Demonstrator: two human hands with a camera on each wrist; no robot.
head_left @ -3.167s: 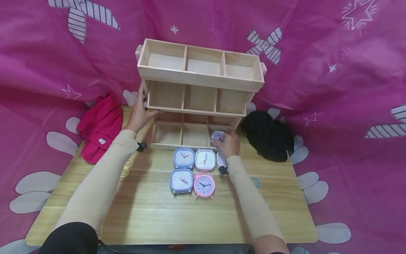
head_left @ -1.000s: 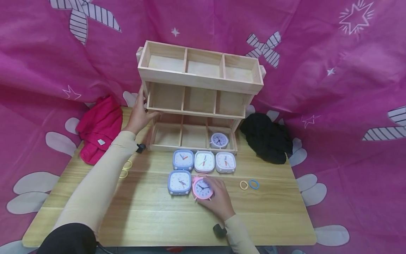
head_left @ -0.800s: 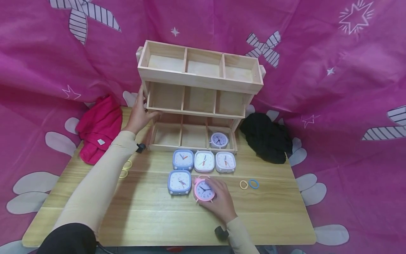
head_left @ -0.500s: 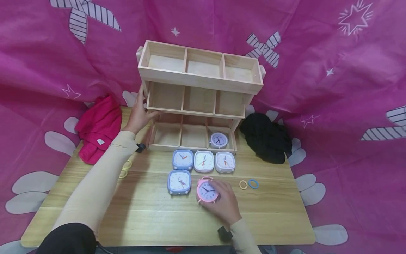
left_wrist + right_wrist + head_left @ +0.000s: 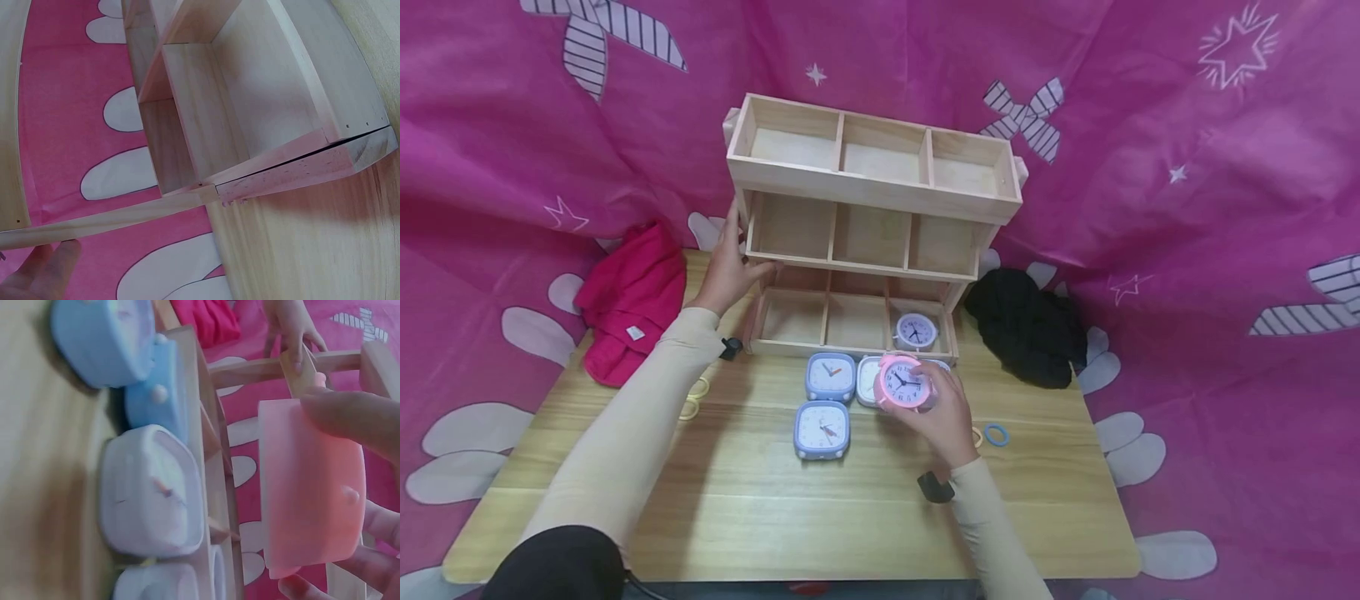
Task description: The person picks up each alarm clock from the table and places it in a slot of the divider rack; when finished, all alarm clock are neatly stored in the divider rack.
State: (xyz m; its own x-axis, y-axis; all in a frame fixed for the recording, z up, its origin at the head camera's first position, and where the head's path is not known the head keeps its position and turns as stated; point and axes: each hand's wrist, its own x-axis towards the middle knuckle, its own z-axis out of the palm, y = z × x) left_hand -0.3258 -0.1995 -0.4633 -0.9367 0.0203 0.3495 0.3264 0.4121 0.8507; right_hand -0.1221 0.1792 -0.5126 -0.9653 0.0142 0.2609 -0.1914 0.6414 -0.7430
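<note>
My right hand [image 5: 946,417] grips a round pink alarm clock [image 5: 901,377] by its sides, raised above the table with its dial facing up toward the head view. Beneath it, a white square clock [image 5: 866,383] is partly covered, and another to its right almost wholly. Two blue square clocks, one behind [image 5: 831,377] and one in front [image 5: 822,429], stand to the left. A lavender round clock [image 5: 915,332] lies in the bottom right compartment of the three-tier wooden box [image 5: 880,187]. My left hand [image 5: 727,271] holds the box's left side, thumb in front; its fingers [image 5: 59,269] touch a wooden strut.
A red cloth [image 5: 632,304] lies at the table's left, a black cloth [image 5: 1028,325] at its right. Yellow rings [image 5: 689,408] sit near the left forearm; a blue ring [image 5: 997,435] and a partly hidden yellowish one lie right of the right hand. A pink curtain hangs behind.
My right hand has gone from the lavender clock, now left in the compartment, to the pink clock, lifting it off the table and toward the box. My left hand stays in place.
</note>
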